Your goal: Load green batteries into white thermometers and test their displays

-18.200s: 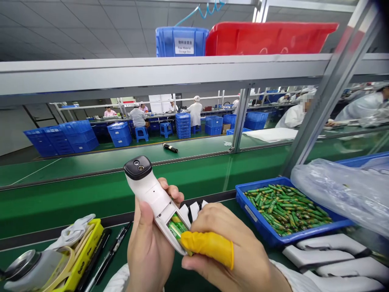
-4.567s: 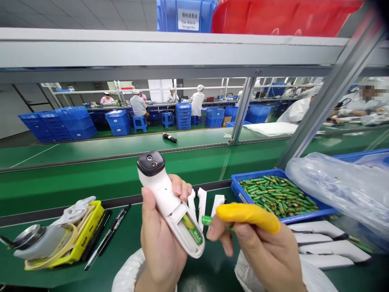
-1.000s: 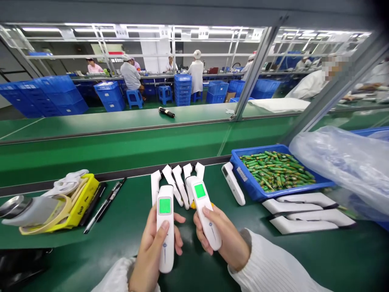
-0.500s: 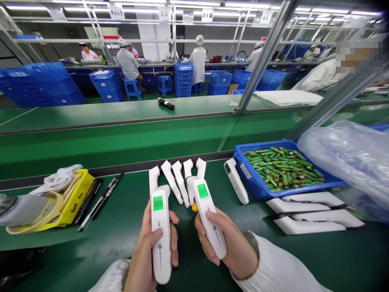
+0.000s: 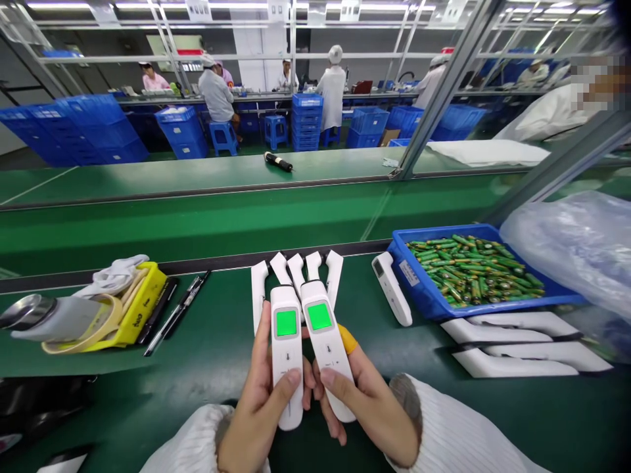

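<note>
Two white infrared thermometers are held upright side by side, screens towards me and glowing plain green. My left hand [image 5: 263, 401] is wrapped around the left infrared thermometer [image 5: 286, 351], thumb low on its front. Around the right infrared thermometer [image 5: 325, 348] closes my right hand [image 5: 365, 394], with a yellow cover on one finger. The tops of the two thermometers nearly touch. Just behind them several more white thermometers [image 5: 259, 289] lie in a row on the green table [image 5: 197, 387]. Another thermometer [image 5: 392, 289] lies alone to the right.
A blue tray [image 5: 424, 305] full of green batteries [image 5: 473, 272] stands at right, beside a plastic bag [image 5: 566, 243]. Several white thermometer housings [image 5: 517, 364] lie before it. At left are a yellow box [image 5: 140, 305], pens [image 5: 180, 312] and a bottle [image 5: 64, 315].
Both thermometers have come closer together, the left one moving right and up. Their screens went from showing digits to plain green. The view has shifted slightly.
</note>
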`<state>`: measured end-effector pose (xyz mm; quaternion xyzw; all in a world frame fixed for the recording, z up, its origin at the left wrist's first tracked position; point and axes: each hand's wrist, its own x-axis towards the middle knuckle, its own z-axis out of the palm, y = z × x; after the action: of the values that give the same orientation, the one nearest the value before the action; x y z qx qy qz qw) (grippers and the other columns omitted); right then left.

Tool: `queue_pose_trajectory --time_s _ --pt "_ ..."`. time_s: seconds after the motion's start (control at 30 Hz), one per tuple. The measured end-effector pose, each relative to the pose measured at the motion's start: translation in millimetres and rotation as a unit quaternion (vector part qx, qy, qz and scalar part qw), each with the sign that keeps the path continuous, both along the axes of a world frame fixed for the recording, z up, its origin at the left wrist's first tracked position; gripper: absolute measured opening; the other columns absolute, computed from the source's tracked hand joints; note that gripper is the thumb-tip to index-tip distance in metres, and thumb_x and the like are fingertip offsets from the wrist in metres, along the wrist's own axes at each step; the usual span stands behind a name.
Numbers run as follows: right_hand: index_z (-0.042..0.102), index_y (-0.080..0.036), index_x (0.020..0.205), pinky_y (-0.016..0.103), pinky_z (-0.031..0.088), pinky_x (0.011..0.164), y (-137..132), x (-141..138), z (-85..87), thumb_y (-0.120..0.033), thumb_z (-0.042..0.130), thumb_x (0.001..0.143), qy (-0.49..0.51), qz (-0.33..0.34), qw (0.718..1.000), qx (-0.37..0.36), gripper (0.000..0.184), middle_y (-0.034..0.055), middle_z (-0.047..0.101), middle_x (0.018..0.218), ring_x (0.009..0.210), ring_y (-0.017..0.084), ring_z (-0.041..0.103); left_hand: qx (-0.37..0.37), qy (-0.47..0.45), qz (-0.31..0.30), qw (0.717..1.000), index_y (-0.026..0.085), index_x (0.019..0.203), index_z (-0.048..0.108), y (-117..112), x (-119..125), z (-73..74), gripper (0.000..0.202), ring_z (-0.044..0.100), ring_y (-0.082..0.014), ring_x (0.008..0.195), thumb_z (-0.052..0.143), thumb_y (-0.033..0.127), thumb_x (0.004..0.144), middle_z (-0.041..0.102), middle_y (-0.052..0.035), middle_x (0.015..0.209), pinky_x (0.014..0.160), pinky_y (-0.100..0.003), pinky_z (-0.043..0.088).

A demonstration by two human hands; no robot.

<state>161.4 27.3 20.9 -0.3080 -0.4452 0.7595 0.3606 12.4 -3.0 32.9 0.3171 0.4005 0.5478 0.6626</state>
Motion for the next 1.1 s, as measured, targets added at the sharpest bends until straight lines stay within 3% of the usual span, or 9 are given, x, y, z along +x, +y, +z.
queue_pose_trajectory --time_s 0.13,0.27,0.43,0.53,1.1 --pt "0.034 -0.023 0.126 0.016 0.039 0.036 -3.6 2.5 -6.8 -0.045 0.047 0.091 -0.004 -0.009 1.0 -0.01 0.043 -0.0023 0.056 0.074 0.042 0.007 0.052 -0.007 0.008 -0.004 1.0 0.041 0.145 -0.003 -1.4 0.0 2.0 0.076 0.05 -0.0123 0.058 0.05 0.031 0.092 0.059 0.0021 0.07 0.061 -0.027 0.045" --pt "0.041 -0.018 0.117 0.016 0.037 0.036 -5.4 2.3 -9.8 -0.045 0.041 0.094 -0.033 -0.041 0.999 0.01 0.036 -0.0048 0.052 0.06 0.04 0.008 0.05 -0.012 0.014 -0.013 1.0 0.04 0.145 -0.005 -1.4 0.5 2.2 0.078 0.048 -0.0121 0.057 0.05 0.032 0.091 0.059 0.0011 0.072 0.059 -0.026 0.044" --pt "0.041 -0.021 0.12 0.015 0.034 0.034 -4.2 -0.1 -8.7 -0.045 0.042 0.094 -0.022 -0.05 0.998 0.016 0.036 -0.0033 0.054 0.07 0.039 0.005 0.049 -0.006 0.01 -0.017 1.0 0.038 0.146 -0.003 -1.6 2.1 0.1 0.077 0.047 -0.0121 0.056 0.051 0.033 0.091 0.056 0.0014 0.068 0.057 -0.024 0.042" --pt "0.04 -0.02 0.122 0.015 0.034 0.034 -4.7 -0.4 -8.8 -0.047 0.042 0.093 -0.031 -0.048 0.998 0.017 0.039 -0.0046 0.052 0.066 0.039 0.006 0.049 -0.014 0.005 -0.004 1.0 0.035 0.146 -0.005 -2.4 2.9 0.9 0.078 0.047 -0.0123 0.057 0.05 0.033 0.091 0.057 0.0008 0.07 0.06 -0.025 0.044" --pt "0.038 -0.02 0.121 0.014 0.034 0.033 -3.2 -0.1 -6.1 -0.048 0.049 0.089 -0.03 -0.031 0.999 -0.011 0.044 -0.0029 0.056 0.071 0.038 0.005 0.05 -0.027 -0.016 -0.013 0.999 0.041 0.145 -0.005 -2.2 2.7 -0.3 0.075 0.049 -0.0141 0.062 0.048 0.034 0.093 0.056 0.002 0.069 0.066 -0.029 0.046"
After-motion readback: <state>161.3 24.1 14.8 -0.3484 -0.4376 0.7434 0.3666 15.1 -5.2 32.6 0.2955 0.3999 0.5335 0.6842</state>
